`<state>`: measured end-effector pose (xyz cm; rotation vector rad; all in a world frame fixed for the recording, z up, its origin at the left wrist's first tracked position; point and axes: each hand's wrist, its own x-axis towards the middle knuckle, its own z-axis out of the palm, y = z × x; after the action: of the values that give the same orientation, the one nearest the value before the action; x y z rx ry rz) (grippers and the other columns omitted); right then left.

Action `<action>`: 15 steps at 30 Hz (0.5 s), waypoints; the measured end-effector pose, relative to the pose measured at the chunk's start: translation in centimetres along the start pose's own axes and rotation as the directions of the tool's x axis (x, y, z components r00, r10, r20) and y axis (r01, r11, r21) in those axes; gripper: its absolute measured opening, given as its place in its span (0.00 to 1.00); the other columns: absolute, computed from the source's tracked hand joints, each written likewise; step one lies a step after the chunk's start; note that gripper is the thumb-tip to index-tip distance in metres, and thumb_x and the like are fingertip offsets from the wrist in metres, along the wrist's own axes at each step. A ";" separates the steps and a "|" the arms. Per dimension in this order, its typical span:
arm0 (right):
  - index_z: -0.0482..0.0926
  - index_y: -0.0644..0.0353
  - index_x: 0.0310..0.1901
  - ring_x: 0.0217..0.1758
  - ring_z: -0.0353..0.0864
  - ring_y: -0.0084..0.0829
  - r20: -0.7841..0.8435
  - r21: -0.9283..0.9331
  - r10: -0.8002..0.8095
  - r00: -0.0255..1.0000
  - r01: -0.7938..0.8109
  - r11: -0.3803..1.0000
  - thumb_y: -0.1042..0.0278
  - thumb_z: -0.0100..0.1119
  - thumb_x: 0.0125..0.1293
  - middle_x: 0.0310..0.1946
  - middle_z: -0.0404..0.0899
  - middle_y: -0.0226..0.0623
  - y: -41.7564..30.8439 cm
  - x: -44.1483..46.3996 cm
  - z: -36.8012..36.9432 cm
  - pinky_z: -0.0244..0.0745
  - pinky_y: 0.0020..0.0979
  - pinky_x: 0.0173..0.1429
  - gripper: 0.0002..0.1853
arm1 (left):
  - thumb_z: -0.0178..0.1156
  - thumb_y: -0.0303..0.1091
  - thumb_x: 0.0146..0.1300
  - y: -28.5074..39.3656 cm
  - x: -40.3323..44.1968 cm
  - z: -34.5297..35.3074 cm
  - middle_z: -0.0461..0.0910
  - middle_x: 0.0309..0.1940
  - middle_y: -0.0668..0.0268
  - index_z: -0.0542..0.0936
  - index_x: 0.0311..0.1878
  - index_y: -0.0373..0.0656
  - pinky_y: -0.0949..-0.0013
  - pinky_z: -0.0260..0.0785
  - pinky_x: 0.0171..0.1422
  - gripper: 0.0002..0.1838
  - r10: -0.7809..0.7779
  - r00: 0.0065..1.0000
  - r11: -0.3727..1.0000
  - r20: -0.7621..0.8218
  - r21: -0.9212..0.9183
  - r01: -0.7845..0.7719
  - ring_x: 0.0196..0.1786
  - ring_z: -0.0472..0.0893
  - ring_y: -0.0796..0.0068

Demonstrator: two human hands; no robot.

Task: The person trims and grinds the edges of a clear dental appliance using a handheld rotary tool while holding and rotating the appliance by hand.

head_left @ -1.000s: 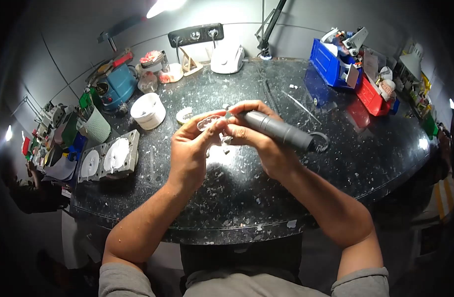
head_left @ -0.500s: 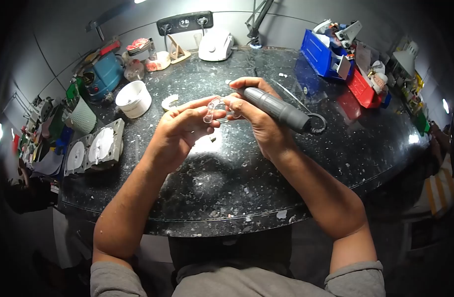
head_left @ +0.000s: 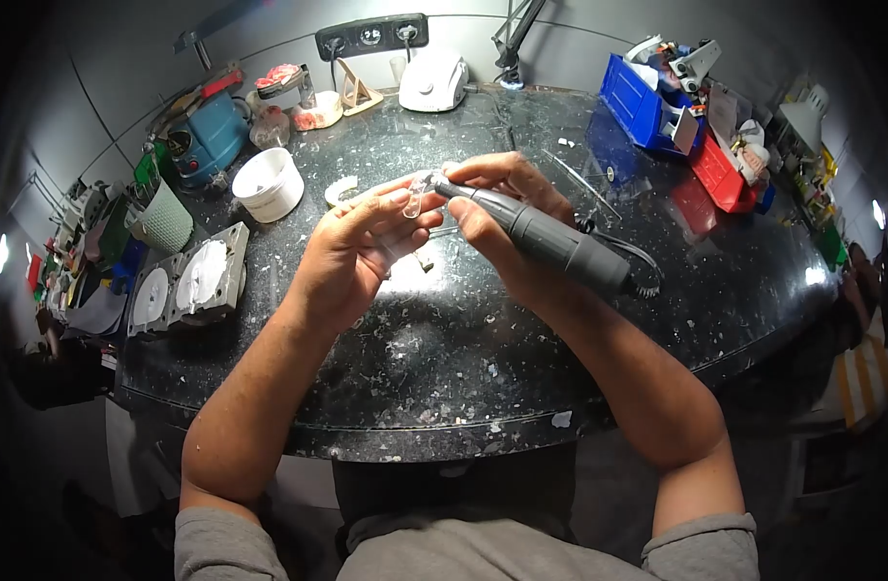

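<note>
Pinched between thumb and fingers of my left hand (head_left: pixel 342 247) is a small, clear, curved plastic dental tray (head_left: pixel 414 200), held above the bench. My right hand (head_left: pixel 512 232) grips a dark grey rotary handpiece (head_left: pixel 555 242) like a pen, its thin end pointing left. That end is right at the clear tray; I cannot tell whether it touches. The handpiece's coiled cord (head_left: pixel 647 276) trails from its rear. Just behind my left fingers, a whitish arch-shaped piece (head_left: pixel 339 191) lies on the bench. A small brownish bit (head_left: pixel 424 261) lies under the hands.
The dark speckled bench (head_left: pixel 415 387) carries a white tub (head_left: pixel 270 189) and an opened metal flask with white plaster (head_left: pixel 197 281) at left. At the back stands a white control box (head_left: pixel 434 82). Blue (head_left: pixel 638 102) and red (head_left: pixel 717 174) bins are at right, near a thin metal instrument (head_left: pixel 584 184).
My right fingers have come off the clear tray, and the handpiece has swung so its tip meets the tray area. My left hand still holds the tray. The whole view has shifted slightly.
</note>
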<state>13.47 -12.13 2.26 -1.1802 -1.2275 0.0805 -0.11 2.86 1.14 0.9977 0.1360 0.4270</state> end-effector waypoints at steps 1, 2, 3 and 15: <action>0.78 0.64 0.49 0.46 0.88 0.25 0.018 0.016 -0.006 1.000 0.006 1.000 0.74 0.62 0.67 0.41 0.86 0.40 0.4 -0.1 0.0 0.85 0.26 0.50 0.10 | 0.60 0.34 0.70 0.0 0.0 -0.1 0.82 0.56 0.50 0.72 0.66 0.27 0.62 0.74 0.64 0.26 0.001 1.000 1.000 -0.008 0.006 0.000 0.57 0.84 0.62; 0.78 0.64 0.49 0.46 0.88 0.25 0.035 0.033 -0.017 0.999 0.016 0.999 0.74 0.62 0.67 0.41 0.86 0.39 0.7 0.0 0.1 0.84 0.26 0.49 0.10 | 0.59 0.34 0.70 0.1 0.1 -0.1 0.82 0.56 0.50 0.72 0.65 0.28 0.62 0.74 0.64 0.25 0.004 1.000 1.000 -0.015 0.015 -0.004 0.57 0.84 0.62; 0.78 0.63 0.49 0.46 0.88 0.25 0.032 0.054 0.009 0.999 -0.011 0.998 0.75 0.62 0.67 0.40 0.86 0.40 0.7 0.0 0.3 0.85 0.26 0.49 0.10 | 0.59 0.34 0.70 0.2 0.1 -0.2 0.82 0.55 0.51 0.72 0.65 0.28 0.63 0.74 0.64 0.25 0.001 1.000 1.000 -0.010 0.002 -0.001 0.58 0.84 0.62; 0.79 0.61 0.49 0.43 0.87 0.25 -0.016 0.103 0.071 0.997 -0.069 0.992 0.72 0.63 0.67 0.41 0.85 0.39 1.1 -0.4 0.8 0.84 0.27 0.46 0.11 | 0.58 0.33 0.71 0.2 0.1 0.1 0.82 0.55 0.48 0.70 0.67 0.27 0.60 0.75 0.66 0.26 -0.003 1.000 1.000 0.002 0.001 0.003 0.58 0.84 0.59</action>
<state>13.28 -11.32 1.07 -1.1319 -1.1512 0.1813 -0.07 2.92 1.33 0.9982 0.1362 0.4233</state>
